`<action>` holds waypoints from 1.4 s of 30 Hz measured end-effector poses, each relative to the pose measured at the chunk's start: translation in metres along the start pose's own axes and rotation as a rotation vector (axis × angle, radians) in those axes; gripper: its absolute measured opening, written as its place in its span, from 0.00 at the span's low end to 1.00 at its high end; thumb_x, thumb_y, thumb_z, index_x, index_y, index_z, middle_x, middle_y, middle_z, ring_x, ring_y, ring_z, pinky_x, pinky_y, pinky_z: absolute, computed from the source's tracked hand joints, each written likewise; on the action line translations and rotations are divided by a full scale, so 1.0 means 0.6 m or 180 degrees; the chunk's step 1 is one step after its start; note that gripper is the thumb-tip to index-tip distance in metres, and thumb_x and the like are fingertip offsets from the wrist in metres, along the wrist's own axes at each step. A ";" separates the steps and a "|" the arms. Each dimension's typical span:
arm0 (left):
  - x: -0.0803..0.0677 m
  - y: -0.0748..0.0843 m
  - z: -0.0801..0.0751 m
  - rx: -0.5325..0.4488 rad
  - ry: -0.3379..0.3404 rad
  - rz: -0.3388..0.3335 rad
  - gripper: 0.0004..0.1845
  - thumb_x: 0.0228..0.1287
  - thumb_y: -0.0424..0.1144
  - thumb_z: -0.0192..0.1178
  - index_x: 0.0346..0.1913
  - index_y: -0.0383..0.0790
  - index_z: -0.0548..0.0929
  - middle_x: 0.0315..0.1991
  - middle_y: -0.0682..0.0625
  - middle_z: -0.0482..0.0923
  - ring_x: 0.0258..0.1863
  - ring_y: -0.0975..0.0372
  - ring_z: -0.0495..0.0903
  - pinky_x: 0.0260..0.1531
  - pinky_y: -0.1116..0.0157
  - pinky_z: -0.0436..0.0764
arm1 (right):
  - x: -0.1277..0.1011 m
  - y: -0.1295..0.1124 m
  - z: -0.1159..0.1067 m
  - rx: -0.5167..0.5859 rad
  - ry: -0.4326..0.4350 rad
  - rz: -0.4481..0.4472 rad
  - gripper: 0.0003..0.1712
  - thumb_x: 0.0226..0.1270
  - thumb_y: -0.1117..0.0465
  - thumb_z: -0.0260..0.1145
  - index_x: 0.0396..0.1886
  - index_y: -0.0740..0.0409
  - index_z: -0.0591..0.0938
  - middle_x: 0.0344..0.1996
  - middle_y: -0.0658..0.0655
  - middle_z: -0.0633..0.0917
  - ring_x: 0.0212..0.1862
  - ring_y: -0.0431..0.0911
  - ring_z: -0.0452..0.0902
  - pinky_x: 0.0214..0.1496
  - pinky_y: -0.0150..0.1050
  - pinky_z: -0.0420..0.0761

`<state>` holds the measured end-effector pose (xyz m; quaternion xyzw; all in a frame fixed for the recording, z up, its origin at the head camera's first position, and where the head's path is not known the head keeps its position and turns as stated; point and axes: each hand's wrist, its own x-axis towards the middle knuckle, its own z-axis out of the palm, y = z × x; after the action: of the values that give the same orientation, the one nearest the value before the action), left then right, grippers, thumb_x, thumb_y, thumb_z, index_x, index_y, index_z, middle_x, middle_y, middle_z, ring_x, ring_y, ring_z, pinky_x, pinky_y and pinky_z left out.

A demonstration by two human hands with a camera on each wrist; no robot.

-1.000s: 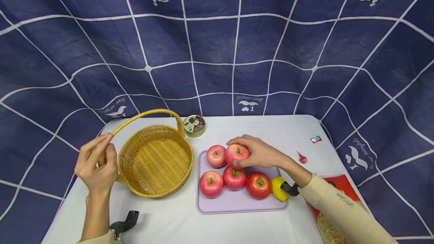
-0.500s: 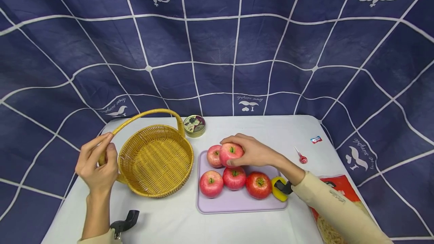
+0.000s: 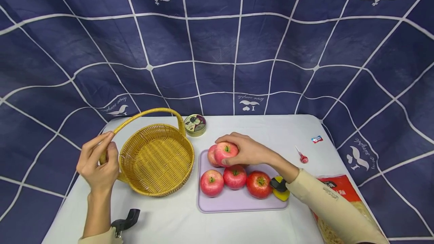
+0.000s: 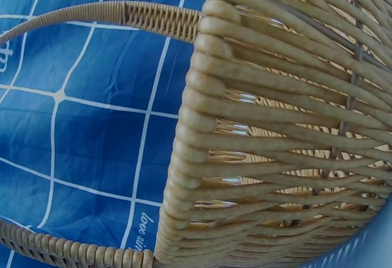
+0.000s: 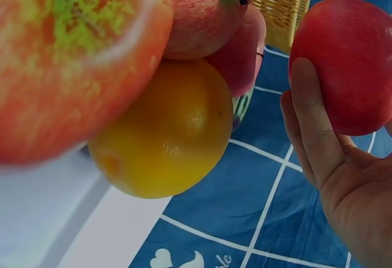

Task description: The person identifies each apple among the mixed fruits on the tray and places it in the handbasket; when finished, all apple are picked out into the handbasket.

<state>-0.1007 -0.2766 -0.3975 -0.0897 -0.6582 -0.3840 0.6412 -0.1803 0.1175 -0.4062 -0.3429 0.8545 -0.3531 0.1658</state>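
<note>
red apple [image 3: 225, 152], yellow wicker basket [image 3: 156, 159]

A staged recording set is showing here: a navy backdrop [image 3: 217, 40] is hanging from nine to three o'clock behind a white table [image 3: 237, 127], enclosing it.

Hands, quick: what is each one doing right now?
Left hand: grips the basket by its handle.
Right hand: holds a red apple above the tray.

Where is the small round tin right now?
In the head view the round tin sits on the white table toward its far edge, just right of the wicker basket handle and behind the purple tray.
</note>
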 end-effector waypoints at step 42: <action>-0.002 -0.003 -0.001 -0.0039 -0.0010 0.0013 0.08 0.61 0.30 0.65 0.38 0.28 0.90 0.39 0.38 0.86 0.42 0.53 0.87 0.47 0.75 0.80 | 0.054 -0.046 0.030 -0.0042 -0.0140 -0.0133 0.33 0.54 0.42 0.75 0.61 0.25 0.76 0.49 0.40 0.78 0.50 0.36 0.75 0.51 0.36 0.80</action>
<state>-0.1013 -0.2780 -0.3992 -0.0955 -0.6567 -0.3866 0.6404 -0.1807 0.0715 -0.4001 -0.3695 0.8456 -0.3432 0.1748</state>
